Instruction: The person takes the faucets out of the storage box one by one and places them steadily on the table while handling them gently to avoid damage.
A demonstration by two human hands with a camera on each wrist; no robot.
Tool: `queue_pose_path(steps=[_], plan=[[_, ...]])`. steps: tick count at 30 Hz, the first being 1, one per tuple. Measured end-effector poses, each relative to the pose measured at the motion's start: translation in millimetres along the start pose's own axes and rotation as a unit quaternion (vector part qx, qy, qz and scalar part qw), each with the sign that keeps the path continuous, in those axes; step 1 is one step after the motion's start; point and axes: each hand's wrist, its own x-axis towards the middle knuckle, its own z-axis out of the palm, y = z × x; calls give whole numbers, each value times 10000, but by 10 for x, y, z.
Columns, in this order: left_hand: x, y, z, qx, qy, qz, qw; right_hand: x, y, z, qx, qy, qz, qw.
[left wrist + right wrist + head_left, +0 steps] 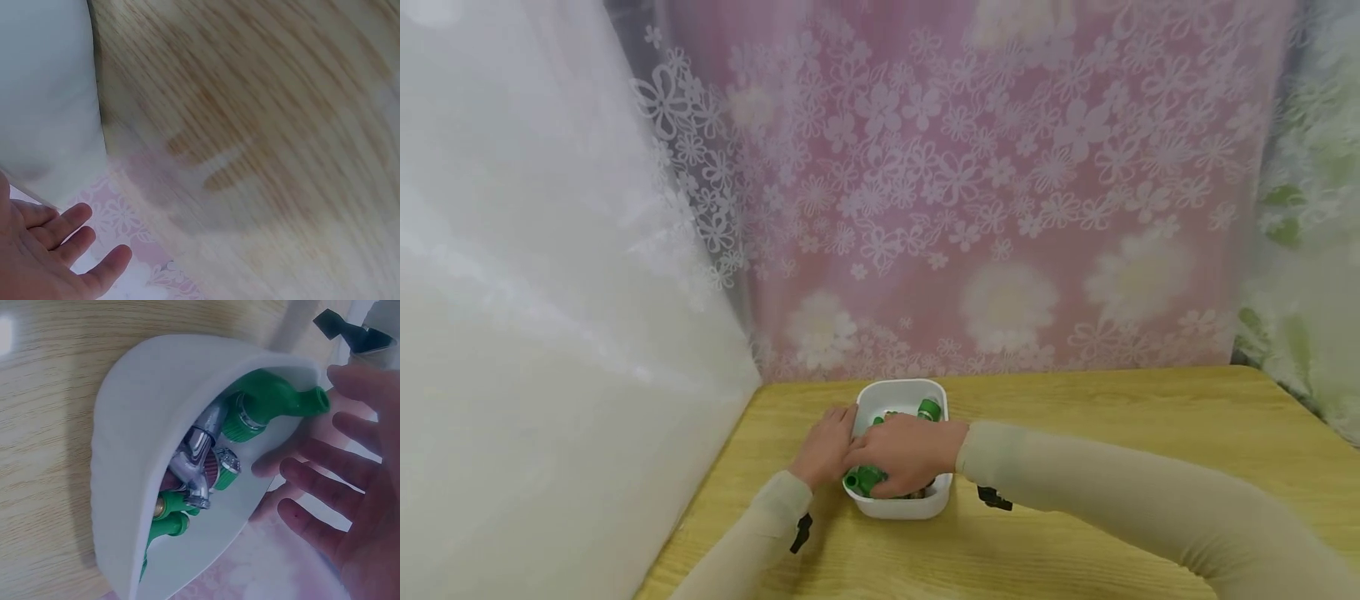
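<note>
A white plastic tub [902, 510] stands on the table, holding green plastic pipe fittings and metal ones. My left hand [826, 446] is at its left wall, thumb over the rim and fingers along the outside; in the left wrist view these fingers [75, 240] lie beside the white wall. Over the tub is my right hand [906, 454], its fingers spread and loosely bent, with nothing between them. Close to its thumb lies a green elbow fitting [269, 400] with a ribbed collar. A chrome angled fitting [197, 456] and smaller green fittings [169, 525] lie deeper inside.
The wood-grain table [1075, 467] extends widely to the right of the tub. A white sheet [550, 292] hangs along the left side, and a pink flowered curtain [985, 208] closes off the back. Black straps [995, 497] hang under both wrists.
</note>
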Motion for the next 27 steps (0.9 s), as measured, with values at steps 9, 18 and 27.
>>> queue_pose_path(steps=[9,18,27], plan=[[-25,25,12,27,82,-48,10000,99,-114,-64,-268,-403,-36,9988],[-35,36,11,48,-44,-5,10000,168,-175,-49,-284,-528,18,9982],[-31,-18,17,100,-21,113,9999,215,-212,-60,-160,-425,46,9990]])
